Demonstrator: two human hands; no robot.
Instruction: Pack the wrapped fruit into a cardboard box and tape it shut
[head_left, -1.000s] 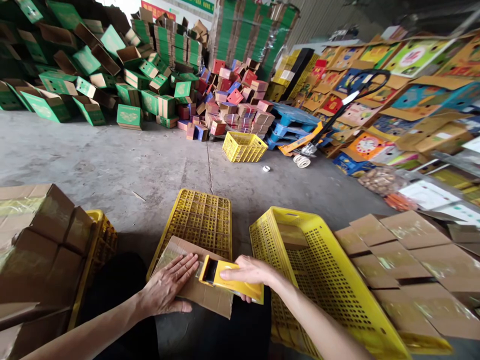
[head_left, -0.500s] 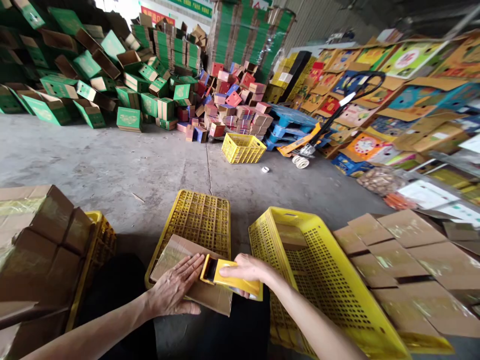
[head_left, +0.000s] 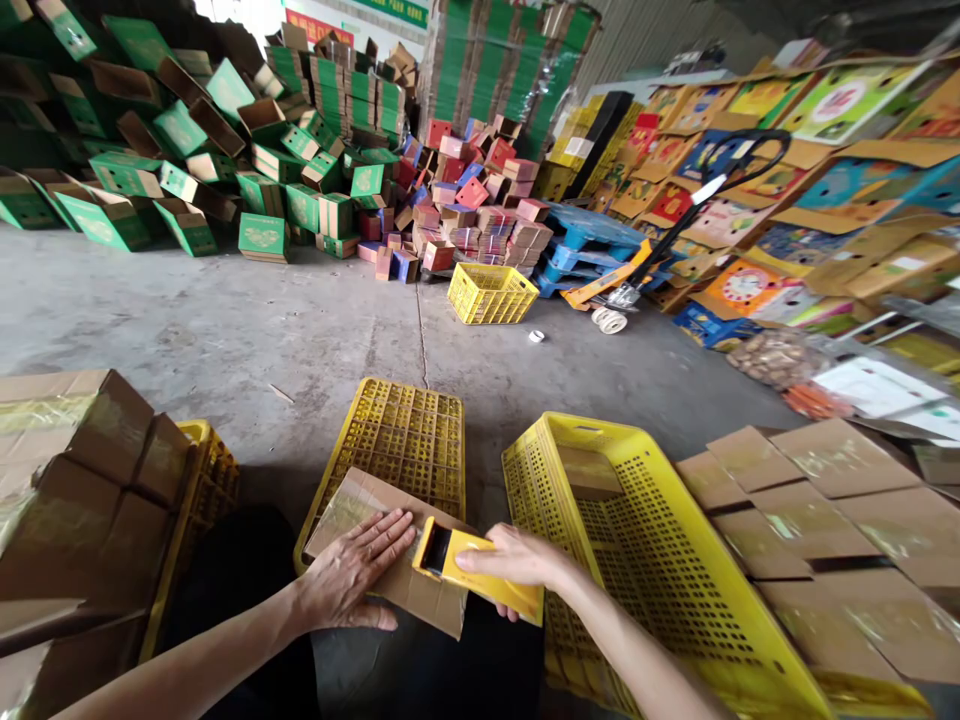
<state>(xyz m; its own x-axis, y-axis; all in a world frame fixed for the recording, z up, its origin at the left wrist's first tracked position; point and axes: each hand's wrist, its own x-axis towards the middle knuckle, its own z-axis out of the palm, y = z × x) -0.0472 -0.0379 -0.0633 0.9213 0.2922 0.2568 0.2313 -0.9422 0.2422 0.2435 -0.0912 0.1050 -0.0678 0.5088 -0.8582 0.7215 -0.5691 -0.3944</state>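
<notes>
Over the near end of a yellow lattice plastic crate [head_left: 409, 440] lies a shallow brown cardboard box [head_left: 424, 602] with shiny tape [head_left: 341, 512] on its top (whether it rests on the crate or on the person's dark-clothed legs [head_left: 240, 590] I cannot tell). The left hand [head_left: 356, 570] is laid flat across the box, its four fingers straight and close together, the thumb held apart. Just beside those fingertips, the right hand [head_left: 521, 555] grips a yellow tape dispenser [head_left: 487, 581], thumb along the top and the other fingers curled beneath, partly hidden. To the right stands a deep yellow perforated plastic crate [head_left: 652, 540] with a brown cardboard piece [head_left: 590, 472] inside; past it, taped brown cartons [head_left: 810, 518] are stacked. A pile of brown cardboard cartons [head_left: 105, 430] rises at the left. Farther off, across the grey concrete floor [head_left: 337, 310], are a small yellow plastic crate [head_left: 491, 305], an orange pallet jack [head_left: 604, 287] and a heap of green cardboard boxes [head_left: 262, 237].
</notes>
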